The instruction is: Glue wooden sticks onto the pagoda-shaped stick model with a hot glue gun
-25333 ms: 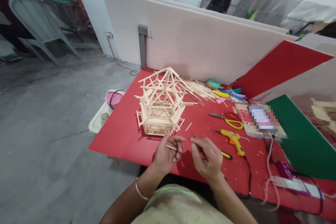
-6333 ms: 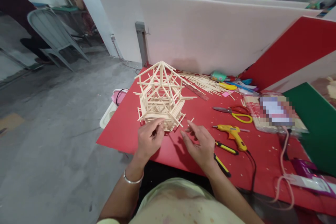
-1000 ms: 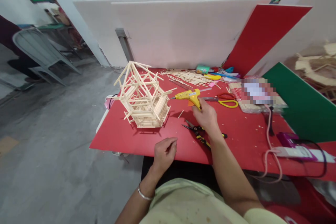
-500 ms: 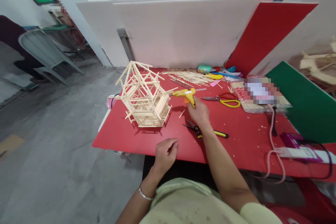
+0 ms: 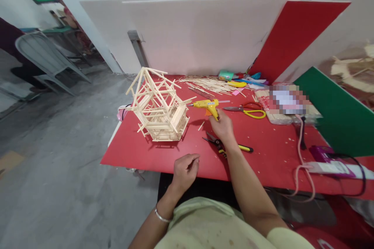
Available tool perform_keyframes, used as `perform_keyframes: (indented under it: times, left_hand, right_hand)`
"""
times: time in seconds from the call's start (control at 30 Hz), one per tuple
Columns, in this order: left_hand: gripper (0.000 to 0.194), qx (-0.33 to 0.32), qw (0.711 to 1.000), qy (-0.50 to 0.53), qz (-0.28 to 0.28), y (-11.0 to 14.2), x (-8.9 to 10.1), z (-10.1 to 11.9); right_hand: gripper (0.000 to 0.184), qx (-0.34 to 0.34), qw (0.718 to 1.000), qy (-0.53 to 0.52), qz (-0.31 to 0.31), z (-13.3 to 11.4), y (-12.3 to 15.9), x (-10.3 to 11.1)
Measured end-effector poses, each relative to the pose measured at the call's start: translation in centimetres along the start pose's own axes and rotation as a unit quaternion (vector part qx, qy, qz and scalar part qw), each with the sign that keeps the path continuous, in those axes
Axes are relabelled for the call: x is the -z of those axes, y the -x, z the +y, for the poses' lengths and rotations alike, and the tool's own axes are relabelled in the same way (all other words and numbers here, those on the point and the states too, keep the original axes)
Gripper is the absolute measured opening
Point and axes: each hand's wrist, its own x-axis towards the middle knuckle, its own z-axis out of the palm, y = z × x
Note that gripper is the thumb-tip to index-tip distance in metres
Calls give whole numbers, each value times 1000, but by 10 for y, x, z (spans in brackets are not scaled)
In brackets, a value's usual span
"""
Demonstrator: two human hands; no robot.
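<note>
- From where I stand, the stick model (image 5: 162, 124) sits upright on the red desk (image 5: 125, 153): a pale wooden lattice, many-sided at the base, its roof beams meeting at a peak.
- Right of the model, the right hand (image 5: 222, 126) is wrapped firmly round the grip of a yellow plastic glue gun (image 5: 207, 104), whose nozzle points at a beam end jutting from the model's side. Whether tip and wood touch, I can't tell.
- In front of the model and a little right, the left hand (image 5: 186, 169) is half curled, thumb close to forefinger; I can't make out whether it pinches anything.
- A small push of the nozzle could snap that slim beam or shift the whole light frame, since no hand steadies it.
- Too long a squeeze might leave blobs or strings on the bare wood; a hot tip could scorch fingers brought close.
- Right of the model and nearer the person, black-and-yellow pliers (image 5: 217, 144) lie beside the right forearm, which could knock them if it swung low.
- A short straight stick (image 5: 201, 126) lies just right of the model, easily brushed aside.
- Behind and right of the model, thin, smooth sticks (image 5: 213, 85) spread in a loose heap.
</note>
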Motion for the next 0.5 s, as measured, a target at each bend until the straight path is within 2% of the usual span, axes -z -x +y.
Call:
perform_keyframes:
  times: [0.5]
  left_hand:
    - [18,-2,1000,-6,-4,3,-3,0]
  right_hand:
    - [34,10,999,-47,5,-6,4,-4]
